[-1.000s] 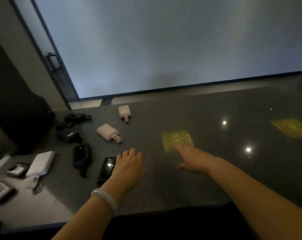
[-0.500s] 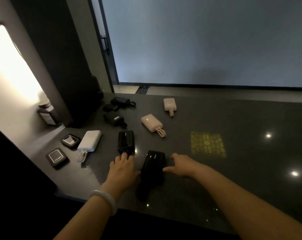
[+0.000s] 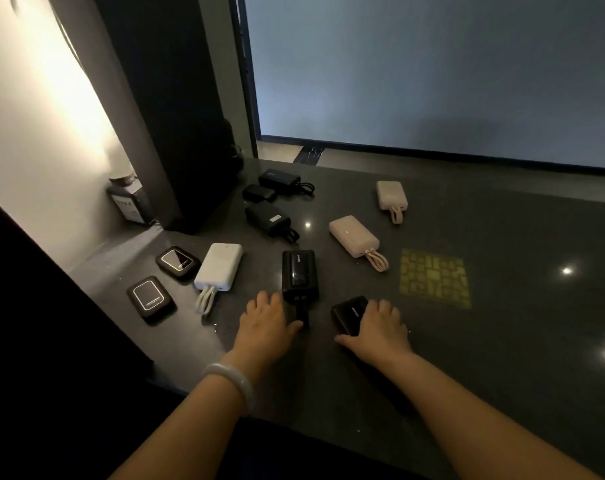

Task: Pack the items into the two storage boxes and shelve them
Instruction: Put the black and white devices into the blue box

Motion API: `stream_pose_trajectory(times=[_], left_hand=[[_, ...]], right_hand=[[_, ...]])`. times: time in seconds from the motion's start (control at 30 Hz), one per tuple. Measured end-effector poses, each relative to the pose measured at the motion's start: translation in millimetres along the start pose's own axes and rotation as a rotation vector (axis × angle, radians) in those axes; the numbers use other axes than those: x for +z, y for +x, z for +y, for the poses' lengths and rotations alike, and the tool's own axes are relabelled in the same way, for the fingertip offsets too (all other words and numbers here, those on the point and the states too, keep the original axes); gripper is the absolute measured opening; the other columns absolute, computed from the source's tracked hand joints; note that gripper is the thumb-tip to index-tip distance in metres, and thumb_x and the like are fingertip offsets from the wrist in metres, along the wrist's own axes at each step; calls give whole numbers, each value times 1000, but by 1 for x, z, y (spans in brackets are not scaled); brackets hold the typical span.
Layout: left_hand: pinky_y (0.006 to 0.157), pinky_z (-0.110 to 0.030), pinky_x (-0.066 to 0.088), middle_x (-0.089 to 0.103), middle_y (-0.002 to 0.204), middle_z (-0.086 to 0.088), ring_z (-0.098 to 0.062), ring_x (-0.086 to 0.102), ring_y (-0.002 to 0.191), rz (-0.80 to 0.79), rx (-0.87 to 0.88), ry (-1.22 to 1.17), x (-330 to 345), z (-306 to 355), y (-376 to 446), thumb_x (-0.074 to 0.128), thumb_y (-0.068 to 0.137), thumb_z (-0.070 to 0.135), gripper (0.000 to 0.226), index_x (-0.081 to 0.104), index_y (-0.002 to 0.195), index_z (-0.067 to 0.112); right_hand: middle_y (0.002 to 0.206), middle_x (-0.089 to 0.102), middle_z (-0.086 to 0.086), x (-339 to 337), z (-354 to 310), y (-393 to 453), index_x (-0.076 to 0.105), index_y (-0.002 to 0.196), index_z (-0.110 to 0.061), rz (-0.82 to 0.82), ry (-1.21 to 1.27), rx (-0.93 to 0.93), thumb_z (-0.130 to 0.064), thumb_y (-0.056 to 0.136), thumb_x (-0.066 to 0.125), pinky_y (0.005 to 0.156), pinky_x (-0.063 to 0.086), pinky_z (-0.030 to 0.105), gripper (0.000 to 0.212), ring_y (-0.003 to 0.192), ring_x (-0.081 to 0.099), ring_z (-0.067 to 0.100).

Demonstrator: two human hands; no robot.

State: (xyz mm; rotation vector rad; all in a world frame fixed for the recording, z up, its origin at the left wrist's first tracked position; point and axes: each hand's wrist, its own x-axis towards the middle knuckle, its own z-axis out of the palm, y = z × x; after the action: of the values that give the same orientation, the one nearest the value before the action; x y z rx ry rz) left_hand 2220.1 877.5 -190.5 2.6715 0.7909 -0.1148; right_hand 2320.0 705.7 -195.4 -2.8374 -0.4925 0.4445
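Several power banks lie on a dark glossy table [image 3: 501,341]. My right hand [image 3: 379,330] lies over a black power bank [image 3: 349,311] near the front, fingers curled over its right side and thumb at its near end. My left hand [image 3: 264,322] rests flat on the table, its thumb beside the cable of a second black power bank [image 3: 299,273]. Further back are two pink power banks [image 3: 354,237] [image 3: 391,195]. A white power bank [image 3: 219,266] lies to the left. No storage box is in view.
Two flat square black units [image 3: 178,262] [image 3: 151,297] lie at the left edge. Three black chargers [image 3: 268,218] [image 3: 259,192] [image 3: 280,178] sit at the back left by a dark pillar [image 3: 176,116]. A yellow patterned light patch [image 3: 434,278] lies to the right.
The view swung left and closer to the items. My right hand moved from the bare table onto the near black power bank, which shifted right. My left hand slid beside the other black one.
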Motion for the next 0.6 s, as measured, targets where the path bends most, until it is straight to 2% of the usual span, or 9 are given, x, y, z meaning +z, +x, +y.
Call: stream_pose_trajectory(times=[0.13,0.33,0.47,0.6], left_hand=[[104,-42,38,35,143,-11,-29,39,129,51,-42,-75,-3,14,26,57,86,60,81,26,146,15],[109,-46,32,27,151,-20,-36,31,136,78,-118,-51,-2,41,70,48,81,77,107,9,153,8],[110,-46,31,25,150,-20,-37,27,136,60,-135,-58,4,49,82,60,81,65,107,5,153,6],[111,-46,29,26,150,-15,-34,26,136,18,-104,-108,8,43,67,65,81,56,103,5,154,15]], right_hand=[[138,34,6,15,3,-7,26,144,-19,149,-1,-21,-64,70,66,103,37,38,95,126,35,24],[137,28,8,7,10,-2,20,146,-26,126,-12,21,-66,72,62,103,38,36,94,125,33,24],[135,29,8,4,13,-1,19,147,-25,152,-11,88,-67,74,60,103,36,35,94,123,33,24],[134,31,7,5,13,0,20,146,-24,172,-16,95,-68,73,60,103,36,35,94,122,33,24]])
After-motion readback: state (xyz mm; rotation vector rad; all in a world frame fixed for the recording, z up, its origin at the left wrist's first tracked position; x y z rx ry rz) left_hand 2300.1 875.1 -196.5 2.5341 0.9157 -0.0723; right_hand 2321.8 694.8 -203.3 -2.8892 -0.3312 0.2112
